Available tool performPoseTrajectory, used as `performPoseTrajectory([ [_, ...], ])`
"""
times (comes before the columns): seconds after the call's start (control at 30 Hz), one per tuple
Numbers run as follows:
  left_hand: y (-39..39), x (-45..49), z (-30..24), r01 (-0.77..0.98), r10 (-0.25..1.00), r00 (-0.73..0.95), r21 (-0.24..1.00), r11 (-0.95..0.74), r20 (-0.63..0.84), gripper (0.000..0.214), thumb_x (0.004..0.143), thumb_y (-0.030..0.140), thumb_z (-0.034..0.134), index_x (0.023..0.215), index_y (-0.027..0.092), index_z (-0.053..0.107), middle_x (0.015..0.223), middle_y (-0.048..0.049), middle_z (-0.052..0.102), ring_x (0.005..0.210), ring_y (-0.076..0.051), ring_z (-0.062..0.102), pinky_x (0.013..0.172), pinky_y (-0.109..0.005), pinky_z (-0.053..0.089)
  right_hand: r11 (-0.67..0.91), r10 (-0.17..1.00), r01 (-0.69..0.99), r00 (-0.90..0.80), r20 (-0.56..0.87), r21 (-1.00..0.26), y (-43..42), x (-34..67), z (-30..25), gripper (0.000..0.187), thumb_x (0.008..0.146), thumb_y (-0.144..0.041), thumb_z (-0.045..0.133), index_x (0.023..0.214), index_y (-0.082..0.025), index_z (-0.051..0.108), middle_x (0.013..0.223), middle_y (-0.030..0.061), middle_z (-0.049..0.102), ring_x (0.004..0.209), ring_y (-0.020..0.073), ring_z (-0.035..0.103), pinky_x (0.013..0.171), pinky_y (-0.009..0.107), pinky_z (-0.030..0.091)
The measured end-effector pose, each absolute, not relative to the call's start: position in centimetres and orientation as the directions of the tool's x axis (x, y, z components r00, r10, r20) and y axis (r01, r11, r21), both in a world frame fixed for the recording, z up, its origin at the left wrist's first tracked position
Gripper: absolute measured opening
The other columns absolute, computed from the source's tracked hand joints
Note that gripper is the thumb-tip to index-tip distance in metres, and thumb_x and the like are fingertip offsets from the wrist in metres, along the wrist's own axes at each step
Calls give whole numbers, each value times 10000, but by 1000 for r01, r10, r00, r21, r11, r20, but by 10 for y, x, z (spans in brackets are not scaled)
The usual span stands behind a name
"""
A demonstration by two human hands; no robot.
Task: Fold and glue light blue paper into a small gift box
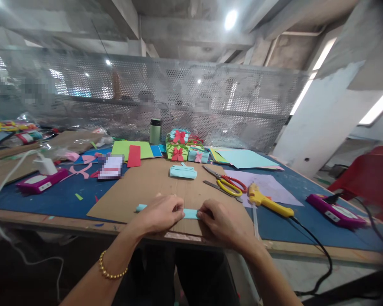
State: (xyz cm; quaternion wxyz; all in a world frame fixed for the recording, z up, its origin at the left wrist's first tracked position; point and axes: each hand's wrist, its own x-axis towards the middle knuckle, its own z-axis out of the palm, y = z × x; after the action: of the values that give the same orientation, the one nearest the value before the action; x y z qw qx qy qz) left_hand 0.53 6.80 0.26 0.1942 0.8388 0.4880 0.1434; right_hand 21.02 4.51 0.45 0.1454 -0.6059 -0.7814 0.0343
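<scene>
Strip [190, 213], blue, lying on cardboard [150, 182]. Left hand [161, 213] curled, gripping it; right hand [217, 219] pinching it further along. Likely best: even pressure both sides, edges aligned, no skewing. Scissors [219, 176] beyond right hand; glue gun [269, 204] farther right.

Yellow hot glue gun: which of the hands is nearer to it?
Right: the right hand is left of the yellow hot glue gun; the left hand is farther left.

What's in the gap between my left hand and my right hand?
A stretch of light blue strip, over the cardboard; the head view shows it.
</scene>
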Motion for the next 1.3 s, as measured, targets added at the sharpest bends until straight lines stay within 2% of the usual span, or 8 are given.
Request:
performPoseTrajectory([
  [0.17, 68, 7, 5, 784, 881, 472, 446, -432, 22, 191, 857, 320, 507, 701, 210, 512, 736, -2, 603, 730, -193, 536, 692, -320, 350, 253, 958, 947, -217, 186, -197, 42, 208, 14, 103, 886, -258, 669, 799, -218, 707, 726, 22, 702, 682, 165, 628, 542, 256, 266],
  [0.43, 77, 6, 8, 795, 881, 469, 465, -389, -66, 188, 810, 346, 565, 683, 208, 553, 685, 4, 622, 706, -189, 570, 622, -293, 343, 272, 959, 902, -224, 174, -335, 50, 215, -6, 70, 892, -229, 635, 843, -198, 674, 770, 17, 703, 689, 149, 600, 566, 248, 301],
  [0.67, 75, 7, 4, 792, 889, 458, 462, -400, -15, 285, 831, 408, 566, 639, 205, 511, 632, 18, 581, 653, -174, 533, 645, -298, 328, 288, 950, 915, -237, 201, -282, 47, 217, -3, 108, 904, -242, 608, 830, -212, 679, 752, 20, 695, 694, 156, 599, 563, 249, 282],
  [0.9, 76, 14, 3, 821, 903, 430, 415, -392, 2, 355, 812, 451, 604, 602, 201, 465, 605, 20, 564, 613, -167, 505, 709, -320, 348, 320, 940, 883, -253, 227, -344, 49, 219, -7, 63, 875, -171, 571, 848, -201, 619, 770, 3, 670, 693, 144, 583, 598, 238, 337],
  [1.0, 76, 15, 5, 818, 900, 436, 419, -394, -5, 344, 797, 445, 613, 603, 203, 465, 607, 20, 562, 625, -172, 514, 713, -318, 355, 346, 920, 890, -260, 292, -297, 49, 225, -11, 158, 841, -70, 512, 851, -201, 600, 764, 4, 647, 699, 149, 581, 605, 240, 359],
  [1.07, 76, 15, 6, 819, 901, 433, 422, -389, -9, 338, 795, 445, 609, 605, 205, 466, 613, 18, 565, 637, -180, 523, 724, -319, 361, 408, 870, 869, -277, 407, -280, 47, 229, -17, 223, 846, -25, 453, 890, -193, 594, 826, 27, 642, 739, 158, 596, 643, 253, 407],
  [1.2, 74, 15, 7, 822, 904, 426, 425, -379, -19, 317, 797, 442, 596, 615, 206, 489, 634, 11, 596, 654, -191, 545, 783, -345, 384, 525, 644, 840, -285, 710, -139, 30, 223, -31, 234, 952, -95, 415, 1074, -169, 600, 1077, 128, 633, 967, 242, 604, 811, 372, 487],
  [1.3, 74, 15, 5, 818, 905, 426, 430, -381, -8, 283, 809, 412, 564, 624, 205, 506, 663, 1, 629, 674, -200, 565, 839, -379, 396, 601, 584, 799, -429, 689, -11, 13, 203, -39, 272, 982, -175, 468, 1238, -185, 559, 1248, 152, 609, 1108, 295, 571, 912, 466, 489],
])
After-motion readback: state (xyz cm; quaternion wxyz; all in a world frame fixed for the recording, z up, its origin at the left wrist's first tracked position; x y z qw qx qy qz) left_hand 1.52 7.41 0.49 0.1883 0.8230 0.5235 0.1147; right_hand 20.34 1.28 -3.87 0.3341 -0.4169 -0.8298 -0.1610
